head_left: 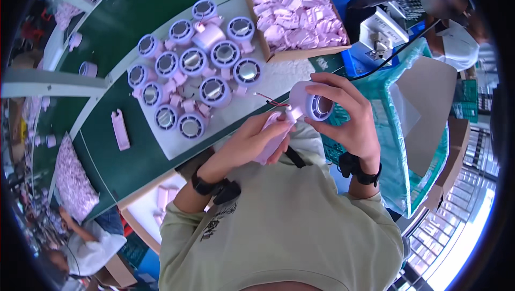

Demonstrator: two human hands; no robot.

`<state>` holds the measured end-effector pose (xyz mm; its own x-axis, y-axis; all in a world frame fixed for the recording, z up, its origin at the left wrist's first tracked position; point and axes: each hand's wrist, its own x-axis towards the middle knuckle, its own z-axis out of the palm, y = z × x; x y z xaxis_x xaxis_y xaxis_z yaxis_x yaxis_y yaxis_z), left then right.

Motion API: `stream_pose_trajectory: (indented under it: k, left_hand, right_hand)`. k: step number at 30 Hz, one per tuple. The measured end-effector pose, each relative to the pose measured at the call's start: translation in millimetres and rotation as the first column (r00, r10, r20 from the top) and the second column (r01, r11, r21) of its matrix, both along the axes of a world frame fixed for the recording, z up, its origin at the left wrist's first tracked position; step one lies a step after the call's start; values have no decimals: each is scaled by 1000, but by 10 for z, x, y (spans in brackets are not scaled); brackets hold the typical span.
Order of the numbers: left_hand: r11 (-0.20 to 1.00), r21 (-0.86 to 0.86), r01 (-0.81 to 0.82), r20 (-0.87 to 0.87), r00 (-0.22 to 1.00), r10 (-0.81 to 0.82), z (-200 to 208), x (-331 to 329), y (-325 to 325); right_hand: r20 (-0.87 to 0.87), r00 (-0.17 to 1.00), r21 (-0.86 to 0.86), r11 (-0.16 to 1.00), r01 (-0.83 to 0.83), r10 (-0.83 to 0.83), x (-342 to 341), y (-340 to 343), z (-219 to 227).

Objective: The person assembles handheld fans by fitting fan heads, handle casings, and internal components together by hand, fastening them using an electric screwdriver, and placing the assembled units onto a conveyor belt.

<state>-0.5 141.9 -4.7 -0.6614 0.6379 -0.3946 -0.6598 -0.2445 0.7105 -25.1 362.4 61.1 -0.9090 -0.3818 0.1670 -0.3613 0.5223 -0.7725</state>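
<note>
Lilac fan head [299, 98]: near, right of clustered fan heads [193, 62]; likely light, stiff, wires [272, 100] fragile; grip by casing. Right hand [352, 116]: fingers half-curled around it. Left hand [251, 140]: closed on pink handle [276, 143].

the hands [350, 120] hold a pink handle [266, 154] and a round housing [311, 103].

The round fan head [304, 103] is a pale lilac drum, tipped on its side, its slotted ring and shiny centre disc facing right, in the right hand [351, 114]. Its short neck points down-left to the pink handle [267, 153], slanted and partly covered by the left hand [248, 142]. Thin dark and red wires [272, 101] stick out leftward near the neck.
</note>
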Motion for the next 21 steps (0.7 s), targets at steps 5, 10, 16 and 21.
stream_pose_trajectory:
  k: [5, 10, 16, 21]
  left_hand:
    - [984, -157, 78, -194, 975, -108, -146, -27, 279]
    - [950, -310, 39, -261, 957, -125, -145, 86, 359]
    - [900, -424, -100, -239, 971, -4, 110, 55, 402]
    - [847, -328, -418, -866, 492, -93, -201, 98, 327]
  right_hand:
    - [36, 975, -57, 975, -216, 219, -178, 171, -192]
    - [15, 906, -34, 906, -422, 423, -329, 281, -211]
    - [-241, 928, 61, 959, -278, 284, -364, 226, -254]
    - [-150, 946, 20, 958, -286, 286, -155, -60, -256]
